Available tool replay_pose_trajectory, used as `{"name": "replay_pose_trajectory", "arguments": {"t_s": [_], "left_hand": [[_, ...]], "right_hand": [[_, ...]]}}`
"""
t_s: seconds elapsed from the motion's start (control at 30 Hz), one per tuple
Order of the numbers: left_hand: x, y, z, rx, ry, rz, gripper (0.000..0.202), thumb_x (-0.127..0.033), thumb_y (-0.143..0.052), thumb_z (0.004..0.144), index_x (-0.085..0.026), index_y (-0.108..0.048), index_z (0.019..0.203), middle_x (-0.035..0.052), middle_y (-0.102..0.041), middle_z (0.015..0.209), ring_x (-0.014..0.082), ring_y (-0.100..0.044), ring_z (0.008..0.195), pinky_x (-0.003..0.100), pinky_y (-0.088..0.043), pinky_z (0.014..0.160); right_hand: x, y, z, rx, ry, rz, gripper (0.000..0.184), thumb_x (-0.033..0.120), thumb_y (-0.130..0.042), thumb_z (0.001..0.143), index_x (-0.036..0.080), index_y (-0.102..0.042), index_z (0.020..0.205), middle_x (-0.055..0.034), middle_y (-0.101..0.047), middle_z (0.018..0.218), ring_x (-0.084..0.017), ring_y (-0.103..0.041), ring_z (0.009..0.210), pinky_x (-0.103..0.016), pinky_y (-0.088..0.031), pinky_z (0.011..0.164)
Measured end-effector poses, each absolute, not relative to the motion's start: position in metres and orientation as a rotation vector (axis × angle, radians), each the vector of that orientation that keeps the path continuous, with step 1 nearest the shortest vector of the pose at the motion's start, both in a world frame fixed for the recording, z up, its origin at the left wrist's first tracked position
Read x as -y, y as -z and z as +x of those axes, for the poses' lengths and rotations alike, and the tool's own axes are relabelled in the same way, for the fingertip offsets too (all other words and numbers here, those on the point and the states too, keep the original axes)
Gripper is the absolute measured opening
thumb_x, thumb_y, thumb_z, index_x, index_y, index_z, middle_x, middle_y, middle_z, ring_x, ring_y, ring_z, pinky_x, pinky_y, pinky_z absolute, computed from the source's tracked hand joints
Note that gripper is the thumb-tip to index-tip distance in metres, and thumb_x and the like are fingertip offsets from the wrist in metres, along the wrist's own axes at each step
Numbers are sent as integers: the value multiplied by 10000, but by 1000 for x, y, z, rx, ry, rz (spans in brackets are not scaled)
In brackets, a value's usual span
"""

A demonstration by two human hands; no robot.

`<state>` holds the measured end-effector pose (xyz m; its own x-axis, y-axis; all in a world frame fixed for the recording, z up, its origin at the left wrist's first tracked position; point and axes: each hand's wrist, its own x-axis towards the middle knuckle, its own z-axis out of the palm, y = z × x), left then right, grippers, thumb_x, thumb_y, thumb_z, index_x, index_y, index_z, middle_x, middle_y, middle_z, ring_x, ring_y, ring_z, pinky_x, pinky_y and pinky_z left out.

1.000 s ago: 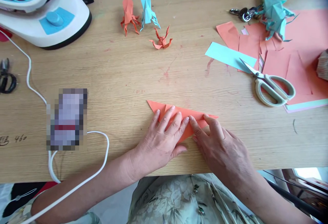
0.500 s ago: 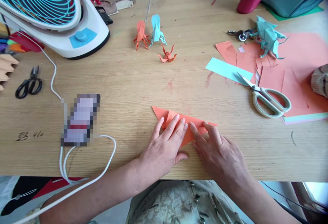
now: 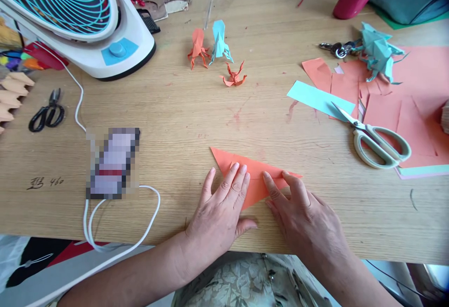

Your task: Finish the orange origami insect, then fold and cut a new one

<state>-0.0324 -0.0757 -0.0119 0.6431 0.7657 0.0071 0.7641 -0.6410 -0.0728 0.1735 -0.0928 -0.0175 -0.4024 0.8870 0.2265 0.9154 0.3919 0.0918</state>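
A folded piece of orange paper (image 3: 257, 178) lies flat on the table in front of me, roughly triangular, with a crease line across it. My left hand (image 3: 219, 206) rests on its left part, palm down and fingers stretched out; the little finger is off the sheet and the thumb points right. On the right part, my right hand (image 3: 303, 213) presses two spread fingertips along the crease, its other fingers bent beneath and partly hidden. Farther off stand an orange folded paper figure (image 3: 198, 47), a light blue one (image 3: 220, 40) and a small orange legged piece (image 3: 233, 76).
Scissors (image 3: 377, 141) lie at right on orange sheets (image 3: 423, 73) and a light blue strip (image 3: 321, 100). A blue paper figure (image 3: 379, 52) sits behind. At left are a fan (image 3: 129, 31), black-handled snips (image 3: 49, 113), a blurred phone (image 3: 114, 164) and its white cable (image 3: 158, 199).
The raised fold near my left fingers now lies flat, and more of the crease shows. My left hand has slid slightly down and left. The view has shifted a little.
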Motion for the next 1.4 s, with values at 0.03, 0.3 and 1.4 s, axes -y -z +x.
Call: {"name": "replay_pose_trajectory", "arguments": {"t_s": [0.03,0.3,1.4], "left_hand": [[77,12,-33,1315,-31,-2776,809,-688,-364,952,-89,-445,1490,115,-382,1602,273,-244,1519,554,-36,1243],[87,13,-45,1509,-50,-2763,796,-662,-349,965,-110,-369,1539,129,-367,1611,318,-266,1514,588,-141,1217],[87,17,-78,1458,-32,-2950,745,-587,-290,1007,-121,-246,1586,154,-314,1632,372,-164,1539,645,-163,1186]], "right_hand": [[93,17,173,2495,299,-1629,383,217,-437,1003,152,-621,1332,-190,-654,1164,-179,-645,674,-319,-506,578],[95,15,175,2464,284,-1684,380,257,-481,1010,207,-588,1371,-133,-665,1220,-171,-637,695,-340,-474,616],[133,28,197,2516,-85,-1535,819,590,-412,992,55,-222,1583,-193,-297,1631,-335,-280,1505,-524,-247,1200]]}}
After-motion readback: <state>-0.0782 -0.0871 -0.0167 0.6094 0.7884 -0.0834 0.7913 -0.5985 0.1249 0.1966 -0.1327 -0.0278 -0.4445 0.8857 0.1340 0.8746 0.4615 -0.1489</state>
